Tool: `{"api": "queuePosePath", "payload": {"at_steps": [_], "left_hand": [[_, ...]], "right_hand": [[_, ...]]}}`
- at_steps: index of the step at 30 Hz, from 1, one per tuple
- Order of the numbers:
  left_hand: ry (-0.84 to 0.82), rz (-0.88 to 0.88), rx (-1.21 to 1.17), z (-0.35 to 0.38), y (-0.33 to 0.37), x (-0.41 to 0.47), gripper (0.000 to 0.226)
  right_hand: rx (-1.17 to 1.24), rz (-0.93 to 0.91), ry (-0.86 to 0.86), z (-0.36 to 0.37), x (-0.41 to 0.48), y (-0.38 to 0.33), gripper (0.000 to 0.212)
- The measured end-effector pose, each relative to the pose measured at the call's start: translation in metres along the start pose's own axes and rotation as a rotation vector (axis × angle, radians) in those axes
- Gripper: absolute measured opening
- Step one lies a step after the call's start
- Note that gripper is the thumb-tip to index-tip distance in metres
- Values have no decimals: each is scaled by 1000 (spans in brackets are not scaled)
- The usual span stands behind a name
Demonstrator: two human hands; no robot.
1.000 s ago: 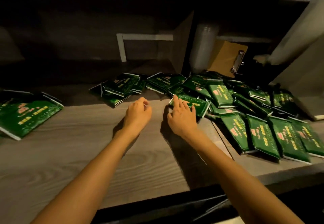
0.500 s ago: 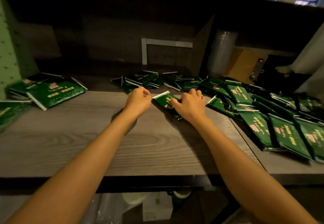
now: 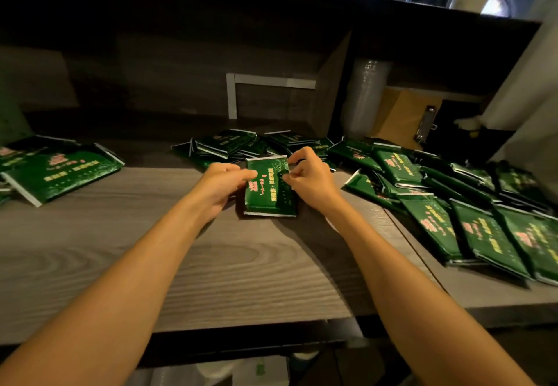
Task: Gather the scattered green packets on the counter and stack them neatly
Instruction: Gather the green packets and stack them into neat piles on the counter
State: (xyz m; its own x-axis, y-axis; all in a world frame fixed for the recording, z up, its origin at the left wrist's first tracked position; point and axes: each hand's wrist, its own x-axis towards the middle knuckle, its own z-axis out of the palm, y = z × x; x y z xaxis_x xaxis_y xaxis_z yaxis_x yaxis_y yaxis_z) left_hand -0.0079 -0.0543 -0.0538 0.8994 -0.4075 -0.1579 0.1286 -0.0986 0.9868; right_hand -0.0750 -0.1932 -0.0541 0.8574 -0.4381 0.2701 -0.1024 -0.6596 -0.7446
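One green packet (image 3: 268,187), flat under the right hand (image 3: 311,181) half a second ago, is now tilted up over the counter (image 3: 211,264) at centre. The left hand (image 3: 222,184) and the right each pinch one side edge. The heap (image 3: 453,204) at 3 o'clock lies loose; stacking barely begun, I judge.

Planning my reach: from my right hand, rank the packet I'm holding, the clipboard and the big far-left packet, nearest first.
1. The packet, centre, held by the right hand and left hand.
2. The clipboard, back right, leaning under the shelf.
3. The big packet, far left.
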Motion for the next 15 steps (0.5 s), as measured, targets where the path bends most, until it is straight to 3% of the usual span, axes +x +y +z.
{"api": "queuePosePath", "payload": {"at_steps": [3, 5, 8, 10, 12, 15], "left_hand": [[6, 53, 90, 1, -1, -1, 50], [10, 93, 91, 4, 0, -2, 46], [46, 137, 72, 4, 1, -2, 38], [84, 164, 81, 2, 0, -3, 35], [123, 180, 90, -1, -2, -1, 40], [166, 197, 121, -4, -5, 2, 63]], "right_hand": [[61, 9, 8, -1, 2, 0, 12], [26, 6, 71, -6, 4, 1, 9], [-451, 69, 232, -21, 6, 12, 26], [-703, 260, 144, -28, 6, 22, 42], [-748, 440, 2, -29, 5, 27, 55], [-701, 459, -101, -26, 3, 22, 60]]}}
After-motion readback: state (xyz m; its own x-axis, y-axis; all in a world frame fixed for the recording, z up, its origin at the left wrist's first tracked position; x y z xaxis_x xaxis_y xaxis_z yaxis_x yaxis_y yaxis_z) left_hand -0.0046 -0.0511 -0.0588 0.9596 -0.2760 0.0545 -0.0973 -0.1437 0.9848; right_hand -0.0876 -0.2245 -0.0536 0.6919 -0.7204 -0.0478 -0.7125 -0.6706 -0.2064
